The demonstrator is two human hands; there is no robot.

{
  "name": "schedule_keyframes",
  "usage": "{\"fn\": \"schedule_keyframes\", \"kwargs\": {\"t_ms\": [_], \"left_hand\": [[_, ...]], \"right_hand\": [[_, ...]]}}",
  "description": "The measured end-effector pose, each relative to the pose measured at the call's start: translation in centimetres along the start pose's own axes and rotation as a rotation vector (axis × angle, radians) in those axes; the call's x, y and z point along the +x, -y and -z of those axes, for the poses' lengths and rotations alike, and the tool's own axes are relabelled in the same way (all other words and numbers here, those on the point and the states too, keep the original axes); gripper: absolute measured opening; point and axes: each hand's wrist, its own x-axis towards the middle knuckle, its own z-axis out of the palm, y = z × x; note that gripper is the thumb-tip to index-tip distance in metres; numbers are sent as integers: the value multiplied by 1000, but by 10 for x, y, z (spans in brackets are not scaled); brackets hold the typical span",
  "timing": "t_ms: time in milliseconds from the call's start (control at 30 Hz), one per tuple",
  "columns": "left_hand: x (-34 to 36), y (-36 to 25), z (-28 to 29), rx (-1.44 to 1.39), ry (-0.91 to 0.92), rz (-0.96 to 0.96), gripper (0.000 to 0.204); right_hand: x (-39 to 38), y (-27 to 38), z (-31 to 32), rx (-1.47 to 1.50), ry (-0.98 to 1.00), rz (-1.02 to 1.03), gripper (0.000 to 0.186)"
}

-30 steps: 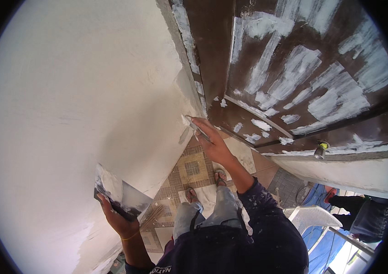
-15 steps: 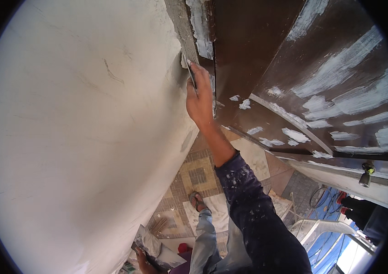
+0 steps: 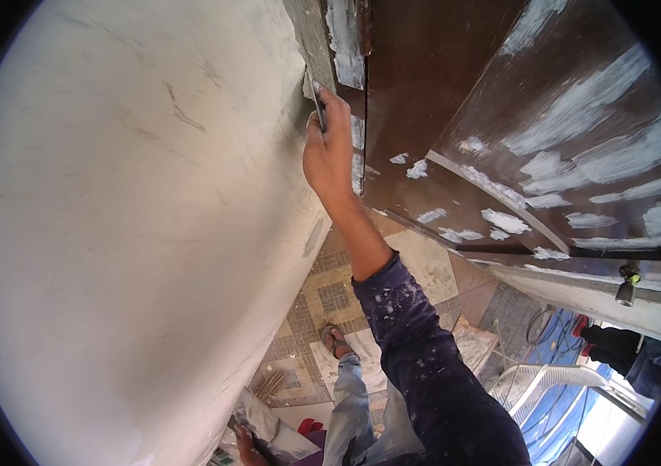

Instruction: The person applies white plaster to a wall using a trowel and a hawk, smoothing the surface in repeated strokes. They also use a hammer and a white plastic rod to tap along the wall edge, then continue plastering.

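My right hand (image 3: pixel 330 147) is raised at the wall's far edge, fingers closed around a thin putty knife (image 3: pixel 318 105). The blade, seen nearly edge-on, lies against the strip where the off-white plastered wall (image 3: pixel 151 233) meets a rough grey band (image 3: pixel 311 35) beside the brown door frame. At the lower edge, my left hand (image 3: pixel 246 449) is partly cut off. It grips a flat plate (image 3: pixel 295 444) carrying grey-white putty (image 3: pixel 256 415); the plate's handle is hidden.
A brown panelled door (image 3: pixel 439 93) smeared with white filler stands to the right. Below are a patterned tile floor (image 3: pixel 330 283), my sandalled foot (image 3: pixel 334 340), a white metal railing (image 3: pixel 528 384) and blue sheeting (image 3: pixel 559 346). Another person's dark-clothed legs (image 3: pixel 614 349) show at far right.
My right hand and the putty knife have shifted slightly up and left along the wall edge. My left hand with the plate has moved a little lower and to the right.
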Motion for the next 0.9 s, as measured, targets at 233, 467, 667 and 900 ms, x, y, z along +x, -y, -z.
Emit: {"fn": "schedule_keyframes", "kwargs": {"t_ms": [233,467,667,900], "left_hand": [[20,12,22,104,-7,19,46],[4,2,-36,-59,112,5,52],[14,14,-24,183,25,-56,49],[1,7,-40,271,-15,-44,48]], "right_hand": [[-15,5,-23,-30,-46,5,54],[-81,10,-2,14,203,-10,62],[-49,-28,14,-16,104,-83,58],[-32,-34,-4,-5,52,-132,54]]}}
